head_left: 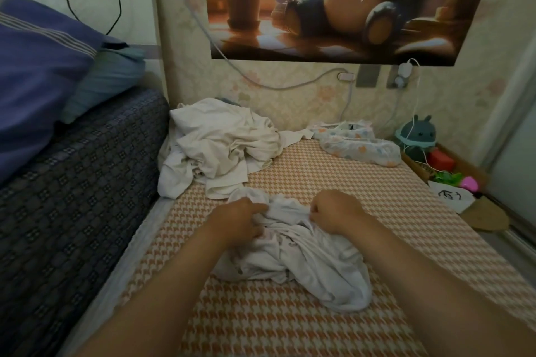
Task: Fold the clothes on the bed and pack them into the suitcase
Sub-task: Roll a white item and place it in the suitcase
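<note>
Grips a crumpled white garment [293,258] lying mid-bed on the orange checked sheet [333,180]. Holds its far edge with the left hand [240,220], curled round a fold, and with the right hand [336,211], closed in a pinch on the cloth. Beyond, just touching it, a heap of white clothes [220,145] near the wall; further right, by the wall, some patterned clothes [362,145].

Clutching a crumpled white garment [304,264] on the bed [319,177] with left grip [240,220] and right grip [333,211]. At eleven o'clock, heaped white clothes [220,145]; at one o'clock, a patterned garment [359,145].
</note>
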Motion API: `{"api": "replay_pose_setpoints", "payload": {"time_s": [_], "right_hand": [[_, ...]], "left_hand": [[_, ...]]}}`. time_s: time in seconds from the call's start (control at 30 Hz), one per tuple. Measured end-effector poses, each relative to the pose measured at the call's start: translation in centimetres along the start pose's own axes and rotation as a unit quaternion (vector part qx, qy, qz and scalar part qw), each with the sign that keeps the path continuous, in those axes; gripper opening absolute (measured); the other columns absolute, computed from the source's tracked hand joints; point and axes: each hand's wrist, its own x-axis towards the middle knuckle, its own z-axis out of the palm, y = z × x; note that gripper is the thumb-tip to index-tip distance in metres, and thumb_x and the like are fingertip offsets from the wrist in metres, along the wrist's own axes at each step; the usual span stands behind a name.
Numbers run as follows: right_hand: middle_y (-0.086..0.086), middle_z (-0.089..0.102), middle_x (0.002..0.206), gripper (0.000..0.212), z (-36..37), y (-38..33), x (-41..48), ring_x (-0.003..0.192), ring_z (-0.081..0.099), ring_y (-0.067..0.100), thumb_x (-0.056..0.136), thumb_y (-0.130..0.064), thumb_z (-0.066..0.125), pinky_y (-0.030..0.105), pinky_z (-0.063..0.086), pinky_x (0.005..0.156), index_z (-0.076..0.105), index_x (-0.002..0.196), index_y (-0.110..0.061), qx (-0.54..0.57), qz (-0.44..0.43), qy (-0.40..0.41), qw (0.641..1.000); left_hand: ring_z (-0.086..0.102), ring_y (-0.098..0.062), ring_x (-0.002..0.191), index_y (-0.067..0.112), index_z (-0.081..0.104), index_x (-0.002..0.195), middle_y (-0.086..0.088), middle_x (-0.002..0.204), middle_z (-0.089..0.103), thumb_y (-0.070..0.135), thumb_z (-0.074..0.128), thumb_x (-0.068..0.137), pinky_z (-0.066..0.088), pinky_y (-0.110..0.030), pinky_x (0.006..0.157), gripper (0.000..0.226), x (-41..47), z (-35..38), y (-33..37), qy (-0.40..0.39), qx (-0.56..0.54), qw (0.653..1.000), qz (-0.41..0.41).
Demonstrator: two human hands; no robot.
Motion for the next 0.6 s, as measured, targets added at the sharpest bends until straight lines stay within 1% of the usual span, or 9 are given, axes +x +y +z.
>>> {"api": "replay_pose_setpoints", "payload": {"time_s": [0.07, 0.13, 0.2, 0.27, 0.33, 0.4, 0.47, 0.53, 0.6], "right_hand": [[0.0, 0.061, 0.072, 0.03, -0.4, 0.0, 0.8, 0.069, 0.06, 0.019, 0.096, -0.032, 0.059, 0.028, 0.046, 0.061, 0.062, 0.07, -0.018, 0.105, 0.028, 0.062, 0.992], [0.0, 0.063, 0.069, 0.031, -1.6, -0.8, 1.3, 0.067, 0.063, 0.019, 0.098, -0.026, 0.058, 0.033, 0.054, 0.066, 0.059, 0.068, -0.02, 0.321, 0.031, 0.133, 0.937], [0.001, 0.074, 0.093, 0.013, -3.1, -2.1, 1.7, 0.089, 0.071, 0.02, 0.098, -0.015, 0.058, 0.045, 0.057, 0.086, 0.069, 0.096, -0.02, 0.567, -0.031, 0.133, 0.813], [-0.01, 0.06, 0.131, 0.044, -4.4, -3.0, 1.8, 0.119, 0.06, 0.011, 0.097, -0.007, 0.058, 0.038, 0.054, 0.095, 0.051, 0.139, -0.021, 0.684, -0.11, 0.063, 0.718], [-0.018, 0.039, 0.14, 0.071, -4.5, -3.6, 1.5, 0.132, 0.041, 0.004, 0.095, -0.001, 0.06, 0.026, 0.048, 0.097, 0.028, 0.153, -0.028, 0.646, -0.127, 0.029, 0.752], [-0.013, 0.036, 0.148, 0.068, -3.2, -3.5, 1.6, 0.138, 0.035, 0.008, 0.092, 0.002, 0.06, 0.029, 0.042, 0.106, 0.038, 0.15, -0.028, 0.493, -0.121, 0.069, 0.859], [-0.009, 0.047, 0.144, 0.051, -1.3, -3.0, 1.7, 0.135, 0.044, 0.011, 0.09, -0.005, 0.062, 0.028, 0.04, 0.107, 0.057, 0.135, -0.028, 0.379, -0.116, 0.075, 0.915], [-0.014, 0.062, 0.123, 0.034, 0.0, -2.8, 1.6, 0.117, 0.059, 0.009, 0.086, -0.024, 0.072, 0.029, 0.048, 0.101, 0.068, 0.118, -0.031, 0.355, -0.117, -0.006, 0.928], [-0.017, 0.06, 0.124, 0.049, 0.6, -2.9, 1.1, 0.11, 0.058, 0.004, 0.075, -0.047, 0.079, 0.032, 0.049, 0.101, 0.065, 0.121, -0.037, 0.288, -0.14, -0.103, 0.942]], "left_hand": [[0.052, -0.017, 0.121, 0.04, 0.05, 0.136, 0.005, 0.139, 0.049, 0.044, 0.058, 0.09, 0.044, -0.032, 0.094, 0.047, 0.4, -0.4, 0.0, 0.052, 0.005, 0.999, 0.002], [0.054, -0.018, 0.116, 0.038, 0.046, 0.138, 0.006, 0.134, 0.05, 0.052, 0.064, 0.083, 0.045, -0.032, 0.089, 0.059, 0.8, -1.3, 0.3, 0.125, -0.001, 0.992, 0.003], [0.056, -0.023, 0.112, 0.035, 0.031, 0.146, 0.002, 0.13, 0.048, 0.061, 0.065, 0.078, 0.046, -0.034, 0.081, 0.08, 0.8, -1.7, 0.5, 0.149, 0.0, 0.989, -0.005], [0.058, -0.028, 0.109, 0.026, 0.034, 0.145, -0.005, 0.126, 0.054, 0.05, 0.06, 0.087, 0.046, -0.036, 0.081, 0.068, 1.0, -1.6, -0.2, 0.15, 0.017, 0.988, -0.027], [0.059, -0.032, 0.105, 0.012, 0.055, 0.126, -0.012, 0.118, 0.062, 0.029, 0.052, 0.095, 0.046, -0.036, 0.084, 0.035, 1.3, -1.5, -1.5, 0.202, -0.045, 0.976, -0.064], [0.06, -0.035, 0.101, 0.003, 0.058, 0.111, -0.018, 0.111, 0.063, 0.015, 0.044, 0.098, 0.043, -0.035, 0.08, 0.023, 1.2, -2.0, -2.9, 0.283, -0.173, 0.933, -0.143], [0.056, -0.038, 0.109, 0.003, 0.052, 0.126, -0.021, 0.122, 0.058, 0.009, 0.044, 0.097, 0.041, -0.035, 0.083, 0.03, 1.3, -2.6, -4.3, 0.334, -0.307, 0.865, -0.214], [0.045, -0.039, 0.127, 0.011, 0.027, 0.149, -0.02, 0.148, 0.036, 0.01, 0.049, 0.097, 0.041, -0.04, 0.094, 0.056, 0.8, -3.3, -5.2, 0.307, -0.394, 0.823, -0.27], [0.031, -0.038, 0.138, 0.021, 0.01, 0.155, -0.014, 0.16, 0.003, 0.017, 0.056, 0.096, 0.039, -0.041, 0.101, 0.075, -0.1, -2.9, -5.4, 0.203, -0.297, 0.891, -0.279]]}}
